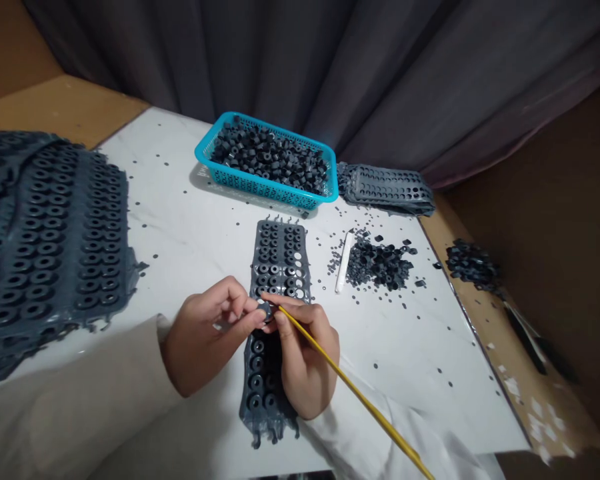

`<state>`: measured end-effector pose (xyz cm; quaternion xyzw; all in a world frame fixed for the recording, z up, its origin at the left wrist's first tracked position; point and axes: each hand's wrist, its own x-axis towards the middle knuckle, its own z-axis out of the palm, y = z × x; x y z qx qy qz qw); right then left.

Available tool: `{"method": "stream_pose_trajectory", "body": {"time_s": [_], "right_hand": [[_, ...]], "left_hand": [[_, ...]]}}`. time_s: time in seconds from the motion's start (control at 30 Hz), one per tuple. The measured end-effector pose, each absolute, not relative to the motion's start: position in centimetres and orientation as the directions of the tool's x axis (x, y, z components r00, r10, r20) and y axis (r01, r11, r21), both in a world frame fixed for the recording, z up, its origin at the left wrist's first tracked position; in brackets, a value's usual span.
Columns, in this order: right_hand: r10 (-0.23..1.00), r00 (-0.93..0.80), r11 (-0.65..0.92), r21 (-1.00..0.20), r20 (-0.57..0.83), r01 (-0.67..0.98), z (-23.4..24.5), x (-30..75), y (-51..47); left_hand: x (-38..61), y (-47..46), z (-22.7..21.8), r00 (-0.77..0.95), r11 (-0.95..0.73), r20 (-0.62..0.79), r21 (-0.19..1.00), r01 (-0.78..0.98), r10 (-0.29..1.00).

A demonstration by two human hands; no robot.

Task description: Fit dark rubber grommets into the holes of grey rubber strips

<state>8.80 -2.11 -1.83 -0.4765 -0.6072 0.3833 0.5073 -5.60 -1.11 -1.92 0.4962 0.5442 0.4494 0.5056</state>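
Observation:
A dark grey rubber strip (pixel 280 267) full of moulded rings lies lengthwise on the white table (pixel 190 227) in front of me. My left hand (pixel 205 340) pinches a small dark ring (pixel 267 310) just above the strip's middle. My right hand (pixel 305 360) is closed around a thin yellow stick (pixel 355 393), whose tip meets that ring. Both hands hover over the strip's lower half and hide part of it.
A blue basket (pixel 267 190) of loose rings stands at the back. A stack of emptied strips (pixel 387 190) lies to its right. A big pile of full strips (pixel 45 240) covers the left. Loose rings (pixel 377 263), a white stick (pixel 343 262) and scattered bits sit right of centre.

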Motion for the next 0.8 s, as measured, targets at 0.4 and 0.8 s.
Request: {"method": "stream_pose_trajectory", "body": {"time_s": [0.4, 0.8], "right_hand": [[0.989, 0.045, 0.140, -0.988, 0.143, 0.059, -1.7, 9.0, -1.3], [0.959, -0.256, 0.057, -0.971, 0.117, -0.231, -0.3, 10.4, -0.2]], "left_hand": [[-5.5, -1.6, -1.5, 0.081, 0.084, -0.084, 0.996, 0.005, 0.993], [-5.5, -0.6, -1.2, 0.343, 0.382, -0.250, 0.833, -0.401, 0.905]]}}
